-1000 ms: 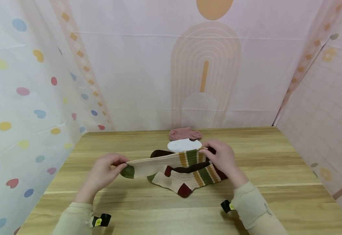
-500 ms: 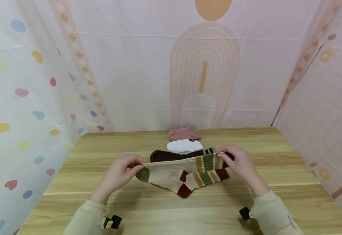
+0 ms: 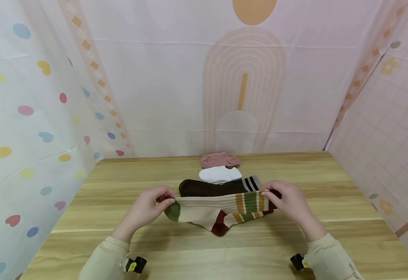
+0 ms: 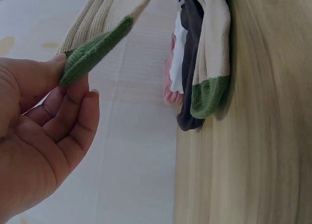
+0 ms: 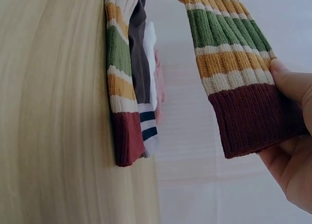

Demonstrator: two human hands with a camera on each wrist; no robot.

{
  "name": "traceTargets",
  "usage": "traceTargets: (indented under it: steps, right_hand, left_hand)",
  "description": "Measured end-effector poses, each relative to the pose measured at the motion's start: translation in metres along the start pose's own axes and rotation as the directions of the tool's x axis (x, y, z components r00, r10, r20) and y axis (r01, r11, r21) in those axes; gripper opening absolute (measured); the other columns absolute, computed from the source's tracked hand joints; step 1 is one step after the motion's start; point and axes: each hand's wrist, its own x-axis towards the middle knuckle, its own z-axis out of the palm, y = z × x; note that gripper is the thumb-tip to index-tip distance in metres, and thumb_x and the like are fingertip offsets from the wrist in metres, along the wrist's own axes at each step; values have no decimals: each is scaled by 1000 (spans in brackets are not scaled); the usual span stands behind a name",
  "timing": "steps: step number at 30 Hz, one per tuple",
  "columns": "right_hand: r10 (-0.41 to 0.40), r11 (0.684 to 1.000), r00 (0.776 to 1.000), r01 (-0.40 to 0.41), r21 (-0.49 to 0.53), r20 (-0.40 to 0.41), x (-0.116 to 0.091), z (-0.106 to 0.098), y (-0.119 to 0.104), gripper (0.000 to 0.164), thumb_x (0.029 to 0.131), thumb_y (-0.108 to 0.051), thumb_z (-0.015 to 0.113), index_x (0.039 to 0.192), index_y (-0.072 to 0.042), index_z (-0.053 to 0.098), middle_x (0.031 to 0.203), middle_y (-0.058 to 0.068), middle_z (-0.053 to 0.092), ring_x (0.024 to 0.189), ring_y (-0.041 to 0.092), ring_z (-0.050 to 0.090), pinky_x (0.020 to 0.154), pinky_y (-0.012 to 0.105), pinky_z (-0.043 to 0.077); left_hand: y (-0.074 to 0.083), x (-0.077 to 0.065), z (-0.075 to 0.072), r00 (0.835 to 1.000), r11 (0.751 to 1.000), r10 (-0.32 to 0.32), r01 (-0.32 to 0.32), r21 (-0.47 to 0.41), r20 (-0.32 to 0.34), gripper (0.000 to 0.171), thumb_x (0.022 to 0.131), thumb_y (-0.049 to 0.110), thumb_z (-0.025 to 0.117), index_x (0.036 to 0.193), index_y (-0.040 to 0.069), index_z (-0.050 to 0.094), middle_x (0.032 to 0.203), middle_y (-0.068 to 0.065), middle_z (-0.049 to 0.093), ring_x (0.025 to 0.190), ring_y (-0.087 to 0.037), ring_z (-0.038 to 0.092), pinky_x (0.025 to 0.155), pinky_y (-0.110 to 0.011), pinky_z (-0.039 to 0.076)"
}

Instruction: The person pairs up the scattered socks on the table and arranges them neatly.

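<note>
A cream ribbed sock with a green toe, maroon heel and cuff, and orange and green stripes stretches between both hands. My left hand pinches its green toe between thumb and fingers. Near the striped cuff end, my right hand pinches the upper edge, with the maroon cuff hanging beside the palm. Below, a matching sock lies on the table, mostly covered by the held one in the head view. Both wrist views show the held sock raised clear of it.
Behind the matching sock lies a dark brown sock with a grey, black-striped cuff. Farther back are white low-cut socks and pink socks. The wooden table ends at a patterned cloth backdrop.
Both hands have moved right and nearer to me, bringing the held sock over the matching one. More of the dark brown sock and its striped cuff now shows.
</note>
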Motion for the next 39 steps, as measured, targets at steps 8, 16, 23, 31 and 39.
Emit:
traceTargets:
  steps: [8, 16, 23, 31, 39]
  right_hand:
    - [43, 999, 998, -44, 25, 42, -3, 0, -1, 14, 83, -4, 78, 91, -15, 73, 96, 0, 72, 88, 21, 69, 76, 43, 56]
    - [14, 998, 993, -20, 52, 115, -9, -2, 1, 15, 83, -5, 78, 90, -18, 73, 93, -5, 72, 86, 17, 69, 75, 40, 56]
    - [34, 997, 988, -44, 58, 152, -14, 1, 2, 14, 86, -8, 77, 91, -20, 73, 95, -7, 71, 89, 16, 68, 78, 40, 55]
    - [95, 994, 971, -103, 24, 221, -10, 3, 5, 9, 90, -10, 73, 94, -18, 74, 99, -2, 72, 93, 21, 69, 80, 43, 55]
    - [92, 993, 954, -68, -93, 284, 0, 11, 6, 13, 93, -10, 70, 104, -13, 75, 105, 4, 72, 98, 25, 68, 84, 45, 54]
  left_hand:
    - [-2, 1, 1, 998, 998, -56, 56, 6, 22, 15, 90, 2, 71, 90, 16, 69, 84, 11, 61, 71, -6, 53, 62, -26, 48]
    - [-6, -2, 5, 997, 998, -39, 42, -55, 64, 18, 89, -1, 71, 88, 17, 68, 83, 11, 61, 69, -6, 53, 60, -26, 48]
    - [-8, -5, 8, 994, 996, -48, 55, -65, 98, 18, 89, -2, 71, 89, 16, 67, 86, 7, 63, 73, -7, 55, 64, -26, 50]
    - [-15, 0, 18, 994, 999, -35, 35, 4, 100, 17, 88, -2, 72, 87, 15, 67, 84, 8, 62, 73, -5, 53, 64, -26, 49]
    - [-25, 10, 31, 995, 984, 5, -24, 174, 105, 19, 84, -6, 73, 84, 12, 67, 82, 4, 63, 74, -9, 56, 67, -29, 51]
